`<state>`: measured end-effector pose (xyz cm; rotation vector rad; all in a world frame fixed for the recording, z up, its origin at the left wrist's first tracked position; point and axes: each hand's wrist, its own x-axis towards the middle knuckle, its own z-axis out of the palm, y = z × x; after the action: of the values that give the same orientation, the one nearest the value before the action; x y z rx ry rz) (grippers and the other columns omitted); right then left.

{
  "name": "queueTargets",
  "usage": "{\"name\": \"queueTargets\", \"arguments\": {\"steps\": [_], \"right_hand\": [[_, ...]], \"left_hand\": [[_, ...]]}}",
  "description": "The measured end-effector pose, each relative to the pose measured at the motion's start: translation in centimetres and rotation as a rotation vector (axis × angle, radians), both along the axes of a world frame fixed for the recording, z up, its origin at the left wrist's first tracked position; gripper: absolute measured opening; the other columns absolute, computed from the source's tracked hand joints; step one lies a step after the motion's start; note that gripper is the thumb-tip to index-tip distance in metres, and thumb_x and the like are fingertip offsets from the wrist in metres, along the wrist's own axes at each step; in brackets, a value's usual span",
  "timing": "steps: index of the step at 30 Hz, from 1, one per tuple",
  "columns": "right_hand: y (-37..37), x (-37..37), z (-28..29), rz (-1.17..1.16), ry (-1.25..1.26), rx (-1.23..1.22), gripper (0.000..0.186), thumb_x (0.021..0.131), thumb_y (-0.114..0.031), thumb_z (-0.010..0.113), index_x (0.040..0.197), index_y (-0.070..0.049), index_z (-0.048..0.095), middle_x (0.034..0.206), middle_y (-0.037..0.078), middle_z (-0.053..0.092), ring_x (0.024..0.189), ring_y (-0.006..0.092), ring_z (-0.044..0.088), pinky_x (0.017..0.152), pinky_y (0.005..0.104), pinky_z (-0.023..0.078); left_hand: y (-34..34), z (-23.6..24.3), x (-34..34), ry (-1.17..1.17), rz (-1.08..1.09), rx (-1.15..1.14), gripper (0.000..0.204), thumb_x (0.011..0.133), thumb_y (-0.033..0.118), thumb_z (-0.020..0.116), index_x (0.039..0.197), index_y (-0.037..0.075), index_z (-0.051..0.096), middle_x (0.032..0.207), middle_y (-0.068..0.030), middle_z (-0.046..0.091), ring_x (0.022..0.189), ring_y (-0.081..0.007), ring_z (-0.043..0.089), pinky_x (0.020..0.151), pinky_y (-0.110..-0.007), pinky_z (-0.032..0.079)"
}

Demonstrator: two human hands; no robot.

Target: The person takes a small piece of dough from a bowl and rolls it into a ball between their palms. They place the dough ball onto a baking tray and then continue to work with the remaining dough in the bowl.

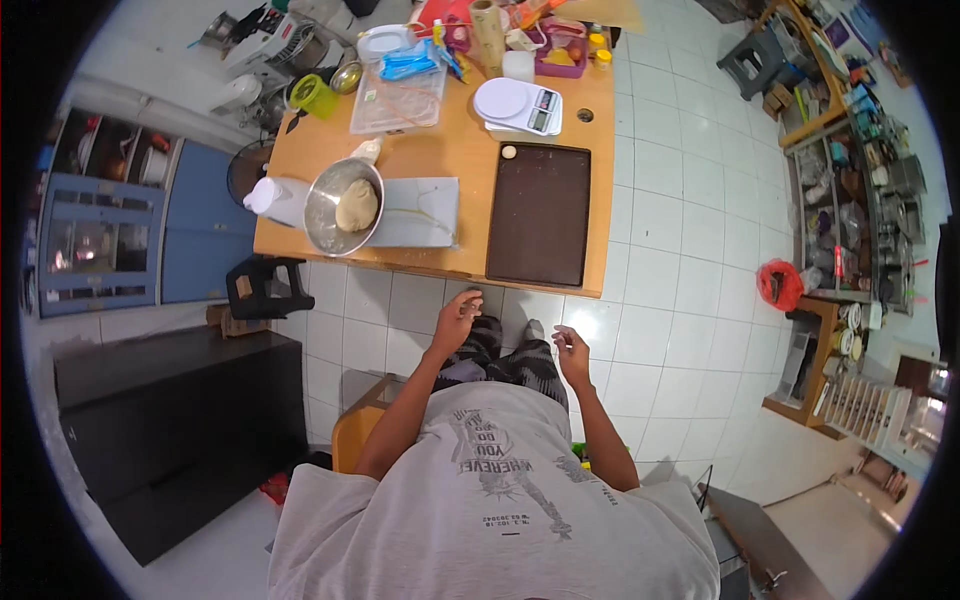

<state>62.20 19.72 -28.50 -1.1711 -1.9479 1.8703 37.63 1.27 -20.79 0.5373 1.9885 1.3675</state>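
My left hand (461, 315) hangs just off the near edge of the wooden table (400, 262), its fingers loosely bent and apart, holding nothing. Lower and to the right, my right hand (571, 352) is also empty, thumb and fingers apart. On the table's left part, a metal bowl (318, 212) holds a lump of pale dough (356, 206). A flat grey sheet (425, 220) lies beside the bowl. The dark baking tray (540, 220) is nearest to my hands on the right, with one small dough ball (509, 152) at its far left corner.
Behind the tray stands a white kitchen scale (545, 118) with a pale round plate (499, 101) on it. A clear plastic container (398, 105), a green cup (314, 96) and a purple box (562, 62) sit farther back. A black stool (268, 288) is left of the table.
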Motion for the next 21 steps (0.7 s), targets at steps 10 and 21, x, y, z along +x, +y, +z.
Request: {"name": "queueTargets", "arguments": {"steps": [10, 21], "right_hand": [[0.6, -11.2, 6.4, 0.213, 0.071, 0.149, 0.022, 0.108, -0.008, 0.056, 0.126, -0.002, 0.068, 0.109, 0.009, 0.074, 0.100, 0.0165, 0.069, 0.095, 0.0320, 0.054], [-14.6, -33.4, 15.8, 0.257, 0.286, 0.007, 0.027, 0.110, -0.018, 0.057, 0.128, -0.002, 0.068, 0.112, 0.007, 0.072, 0.105, 0.0168, 0.068, 0.091, 0.0342, 0.056]], "left_hand": [[-9.0, -0.8, -2.9, -0.067, 0.266, 0.060, 0.027, 0.110, 0.017, 0.056, 0.133, 0.006, 0.063, 0.115, -0.0092, 0.074, 0.093, -0.0157, 0.072, 0.079, -0.029, 0.057], [-27.2, 2.4, -14.2, -0.104, 0.528, 0.137, 0.028, 0.111, 0.018, 0.052, 0.134, 0.008, 0.063, 0.117, -0.0087, 0.073, 0.099, -0.0163, 0.070, 0.088, -0.033, 0.057]]}}
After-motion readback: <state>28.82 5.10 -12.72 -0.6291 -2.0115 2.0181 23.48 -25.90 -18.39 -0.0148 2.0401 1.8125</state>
